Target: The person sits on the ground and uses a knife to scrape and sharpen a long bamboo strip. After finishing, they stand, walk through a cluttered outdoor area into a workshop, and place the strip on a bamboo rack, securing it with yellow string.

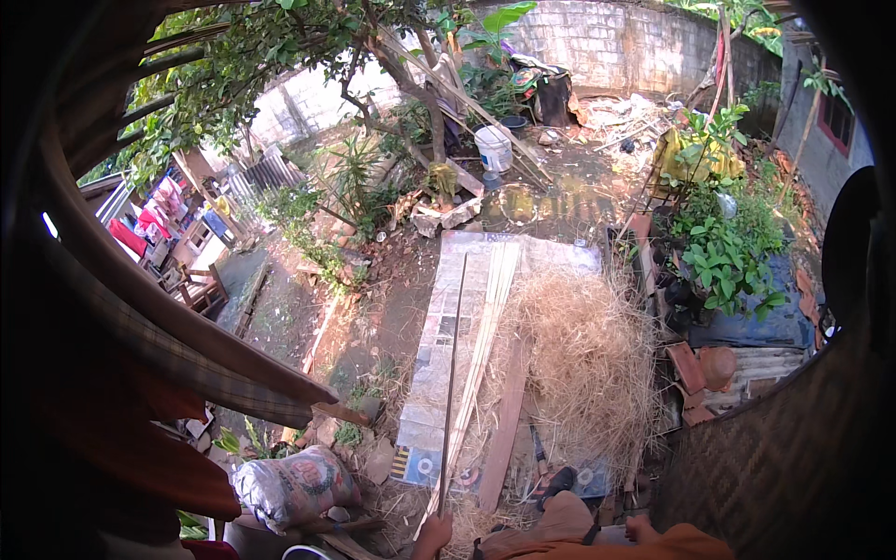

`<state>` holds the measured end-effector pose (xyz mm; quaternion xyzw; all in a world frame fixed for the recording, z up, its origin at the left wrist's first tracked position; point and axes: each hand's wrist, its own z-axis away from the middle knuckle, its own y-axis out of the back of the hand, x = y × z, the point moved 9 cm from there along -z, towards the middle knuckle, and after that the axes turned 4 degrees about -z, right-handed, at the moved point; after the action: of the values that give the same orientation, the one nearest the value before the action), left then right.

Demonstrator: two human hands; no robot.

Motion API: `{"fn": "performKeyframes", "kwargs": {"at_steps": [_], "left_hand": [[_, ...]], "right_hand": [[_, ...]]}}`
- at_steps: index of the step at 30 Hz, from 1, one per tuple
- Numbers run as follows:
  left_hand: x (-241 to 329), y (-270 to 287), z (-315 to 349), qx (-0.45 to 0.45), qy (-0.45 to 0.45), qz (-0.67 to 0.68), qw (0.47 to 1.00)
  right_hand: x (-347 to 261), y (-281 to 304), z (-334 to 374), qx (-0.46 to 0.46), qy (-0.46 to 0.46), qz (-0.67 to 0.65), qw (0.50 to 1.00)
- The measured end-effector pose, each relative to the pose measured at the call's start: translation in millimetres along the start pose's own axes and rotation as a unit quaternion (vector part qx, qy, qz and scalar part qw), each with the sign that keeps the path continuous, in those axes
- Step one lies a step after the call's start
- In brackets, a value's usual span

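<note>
At the lower edge my left hand (434, 532) is closed around the near end of a long, thin dark strip (455, 373), which points away from me over the ground sheet (425, 406). Just right of it lie several long pale bamboo strips (487, 341). My right hand (641, 529) rests by my bent leg with its fingers curled; what they hold, if anything, is too small to make out. A brown wooden plank (505, 429) stretches away between the strips and a big heap of straw-coloured shavings (588, 341). Beside my sandalled foot (558, 485) lies a knife-like tool (539, 450).
A stuffed sack (297, 485) sits at lower left. Bricks (689, 369) and leafy plants (728, 257) border the right side, near a woven wall (747, 457). Beyond the sheet stand a white bucket (493, 149) and a tree (434, 121). Wooden beams (187, 308) cross the left.
</note>
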<state>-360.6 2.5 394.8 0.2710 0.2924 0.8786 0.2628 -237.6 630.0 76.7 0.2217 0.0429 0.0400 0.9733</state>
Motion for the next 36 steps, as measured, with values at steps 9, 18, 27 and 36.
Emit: {"fn": "performKeyframes", "kwargs": {"at_steps": [9, 18, 27, 36], "left_hand": [[168, 50, -74, 0.158, -0.124, -0.01, 0.98], [326, 93, -191, 0.126, -0.184, -0.057, 0.973], [486, 139, -472, -0.172, -0.134, 0.026, 0.976], [675, 227, -652, -0.226, -0.144, 0.019, 0.963]], "right_hand": [[-263, 54, 46, -0.07, 0.275, -0.21, 0.936], [-472, 44, 144, -0.117, 0.273, -0.242, 0.924], [-653, 3, 31, 0.002, 0.216, -0.314, 0.925], [-728, -68, 47, -0.052, 0.03, -0.235, 0.97]]}}
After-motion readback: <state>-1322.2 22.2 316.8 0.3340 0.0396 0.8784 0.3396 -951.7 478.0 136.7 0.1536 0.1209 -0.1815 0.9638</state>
